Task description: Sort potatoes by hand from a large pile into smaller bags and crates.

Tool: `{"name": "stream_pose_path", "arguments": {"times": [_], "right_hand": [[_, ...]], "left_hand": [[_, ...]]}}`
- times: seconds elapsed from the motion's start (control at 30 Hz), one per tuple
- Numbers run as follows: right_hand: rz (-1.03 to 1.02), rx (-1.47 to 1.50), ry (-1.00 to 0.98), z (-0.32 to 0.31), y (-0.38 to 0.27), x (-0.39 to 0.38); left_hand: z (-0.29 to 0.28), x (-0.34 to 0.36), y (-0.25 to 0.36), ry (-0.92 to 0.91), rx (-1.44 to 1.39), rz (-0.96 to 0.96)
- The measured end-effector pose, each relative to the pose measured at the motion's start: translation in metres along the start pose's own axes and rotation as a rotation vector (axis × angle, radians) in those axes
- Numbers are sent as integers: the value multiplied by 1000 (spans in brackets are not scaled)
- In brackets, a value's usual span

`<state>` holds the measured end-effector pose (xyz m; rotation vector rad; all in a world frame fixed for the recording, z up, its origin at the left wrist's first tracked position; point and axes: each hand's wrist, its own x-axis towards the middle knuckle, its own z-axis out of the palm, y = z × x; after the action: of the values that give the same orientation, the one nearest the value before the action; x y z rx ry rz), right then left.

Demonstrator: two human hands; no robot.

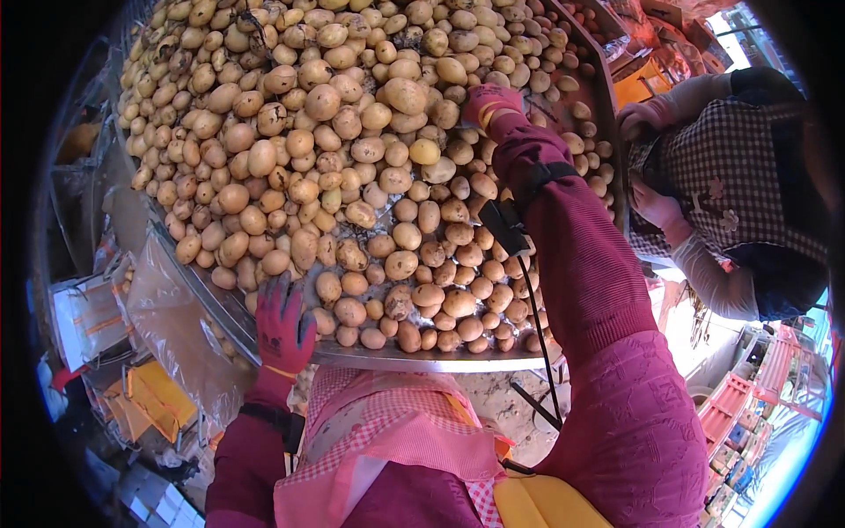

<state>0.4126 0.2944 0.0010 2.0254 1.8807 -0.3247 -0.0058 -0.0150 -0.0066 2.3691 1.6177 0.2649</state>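
A large heap of potatoes [334,176] covers a metal sorting table [414,359]. They are yellow-brown, of mixed sizes, some with dark or muddy patches. My left hand [286,327], in a pink glove with dark fingertips, lies at the table's near edge against the nearest potatoes, fingers stretched and apart. Reaching far over the table, my right hand [493,104] is in a pink glove too and rests among potatoes at the right of the heap. Its fingertips are hidden, so I cannot see whether it grips a potato.
At the right a person in a checkered apron [731,167] stands against the table, with gloved hands by its rim. Clear plastic sheeting [180,308] and a yellow-orange box [160,400] are at the lower left. Red crates [726,409] stand at the lower right.
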Motion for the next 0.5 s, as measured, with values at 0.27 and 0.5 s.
{"name": "stream_pose_path", "arguments": {"times": [0.27,0.5], "right_hand": [[-153,1298,366,27,53,-63],[-136,943,22,50,18,-198]], "left_hand": [[-1,0,-1,12,-1,2],[3,-4,1,18,14,17]]}}
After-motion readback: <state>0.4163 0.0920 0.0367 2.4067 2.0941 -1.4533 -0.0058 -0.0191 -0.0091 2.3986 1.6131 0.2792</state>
